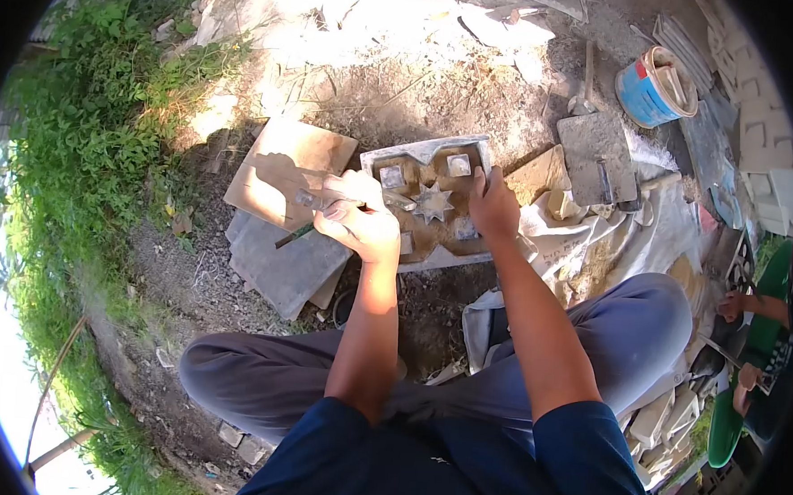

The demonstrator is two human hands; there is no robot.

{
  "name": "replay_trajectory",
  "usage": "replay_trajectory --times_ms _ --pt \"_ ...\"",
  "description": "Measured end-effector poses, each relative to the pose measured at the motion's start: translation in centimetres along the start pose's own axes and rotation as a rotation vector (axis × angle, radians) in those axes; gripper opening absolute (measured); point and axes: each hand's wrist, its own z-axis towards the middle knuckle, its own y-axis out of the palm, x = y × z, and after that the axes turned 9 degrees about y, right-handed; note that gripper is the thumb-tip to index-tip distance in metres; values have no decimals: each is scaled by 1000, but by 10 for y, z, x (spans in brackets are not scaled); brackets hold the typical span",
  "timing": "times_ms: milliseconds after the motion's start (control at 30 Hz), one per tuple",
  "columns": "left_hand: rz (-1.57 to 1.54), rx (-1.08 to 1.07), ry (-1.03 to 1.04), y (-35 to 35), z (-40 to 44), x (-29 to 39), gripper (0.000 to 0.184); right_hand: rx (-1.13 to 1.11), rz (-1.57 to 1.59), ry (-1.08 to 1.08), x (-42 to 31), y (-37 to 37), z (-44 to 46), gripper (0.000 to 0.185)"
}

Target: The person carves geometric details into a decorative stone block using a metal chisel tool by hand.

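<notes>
A grey rectangular mould-like block [427, 150] lies in front of me. It has a raised star [432, 203] in the middle and small square blocks [458, 166] near its corners. My right hand [495, 206] grips its right edge, the fingers bent over the rim. My left hand [363, 217] is closed over the block's left side, around a thin dark green stick-like tool [295, 236] that points down and left. A small greyish piece [307, 198] also sticks out from this hand; its kind is unclear. The left fingers partly cover the block.
Flat boards [280, 165] and grey slabs [292, 264] are stacked at the left. To the right lie a trowel-like plate [598, 159], a crumpled sheet [626, 237] and a blue bucket [648, 92]. Another person's hands [732, 306] are at far right, beside a green object [726, 422].
</notes>
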Motion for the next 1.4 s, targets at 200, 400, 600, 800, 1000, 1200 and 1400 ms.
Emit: replay_trajectory --times_ms 200,400,600,800,1000,1200,1400 --pt "-103 71 32 -6 0 -3 15 1 16 -13 0 3 1 36" --pt "13 66 80 22 20 33 38 -5 -4 24 6 4 -1 37" --pt "-18 17 88 7 2 3 9 13 -14 14 -2 -1 3 38" --pt "-12 -52 102 -2 2 0 6 -15 19 12 5 1 -3 37" --pt "33 -77 194 1 0 -5 12 -6 4 22 1 -3 1 37" --pt "18 -58 105 -4 -3 1 11 2 25 -2 4 0 -5 37" --pt "52 53 -36 17 9 10 44 -27 2 32 6 1 -14 37"
